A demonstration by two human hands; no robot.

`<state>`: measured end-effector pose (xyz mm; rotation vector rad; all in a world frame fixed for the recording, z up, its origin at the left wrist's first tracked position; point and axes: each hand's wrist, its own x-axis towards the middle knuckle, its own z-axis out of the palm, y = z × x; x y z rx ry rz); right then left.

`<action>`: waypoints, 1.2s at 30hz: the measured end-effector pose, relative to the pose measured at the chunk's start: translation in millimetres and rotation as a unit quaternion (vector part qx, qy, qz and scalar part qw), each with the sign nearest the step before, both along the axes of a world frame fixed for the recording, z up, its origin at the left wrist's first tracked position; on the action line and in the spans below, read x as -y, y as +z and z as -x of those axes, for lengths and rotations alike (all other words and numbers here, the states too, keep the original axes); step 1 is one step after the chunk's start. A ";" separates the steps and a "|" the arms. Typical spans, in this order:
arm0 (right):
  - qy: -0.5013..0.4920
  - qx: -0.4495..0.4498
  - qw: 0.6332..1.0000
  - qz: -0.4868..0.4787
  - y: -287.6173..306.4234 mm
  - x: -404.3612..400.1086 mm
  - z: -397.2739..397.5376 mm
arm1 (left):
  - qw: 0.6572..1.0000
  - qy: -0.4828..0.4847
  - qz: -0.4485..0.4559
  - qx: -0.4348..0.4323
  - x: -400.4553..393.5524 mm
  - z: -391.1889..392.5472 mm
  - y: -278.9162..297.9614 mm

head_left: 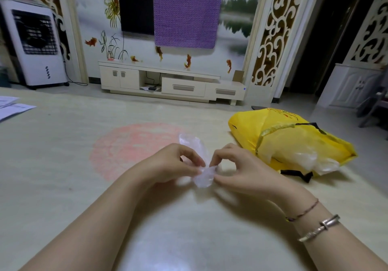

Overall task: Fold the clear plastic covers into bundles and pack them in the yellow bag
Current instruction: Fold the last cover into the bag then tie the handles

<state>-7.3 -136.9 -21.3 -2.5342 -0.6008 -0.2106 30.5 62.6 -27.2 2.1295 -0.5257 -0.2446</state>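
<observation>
Two bare hands, left hand (pixel 178 161) and right hand (pixel 237 165), are pinching a crumpled clear plastic cover (pixel 202 175) at frame centre, likely springing loose, yellow plastic bag (pixel 279 136) right.

Both forearms are left bare of sleeves, while a thin cord bracelet (pixel 302 213) and a silver bangle (pixel 319 227) are worn on the right wrist.

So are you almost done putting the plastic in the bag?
Partly. Some clear plastic already sits in the mouth of the yellow bag, so earlier bundles look packed. Right now the left hand and right hand pinch one small cover between them, folding it above the table. That one is not yet in the bag. No other loose covers show.
</observation>
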 end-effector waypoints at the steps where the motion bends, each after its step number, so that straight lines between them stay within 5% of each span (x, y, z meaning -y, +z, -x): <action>1: -0.002 -0.002 1.000 -0.022 -0.3 -0.6 -0.5 | 1.000 0.000 -0.007 -0.014 -0.7 0.1 0.2; 10: -0.104 0.026 0.986 -0.132 -19.9 -22.2 -42.7 | 0.979 0.120 0.117 -0.116 6.5 -12.3 0.5; 14: -0.143 0.044 0.987 -0.060 -22.4 -31.7 -44.0 | 0.977 0.166 0.083 -0.100 7.0 -18.3 -7.8; 18: -0.163 0.046 0.982 -0.084 -25.0 -29.4 -45.7 | 0.969 0.229 0.053 -0.070 12.8 -15.6 -13.8; 23: -0.043 0.112 0.987 -0.110 -15.1 -20.6 -33.2 | 0.966 0.242 0.061 -0.072 14.1 -16.9 -11.4; 29: 0.000 -0.039 0.999 0.002 -18.4 -13.3 -17.0 | 0.966 0.229 0.065 -0.097 11.8 -21.1 -7.2; 36: 0.024 -0.003 0.999 0.031 -22.7 -18.2 -22.8 | 0.973 0.199 0.026 -0.114 -1.0 -8.6 3.8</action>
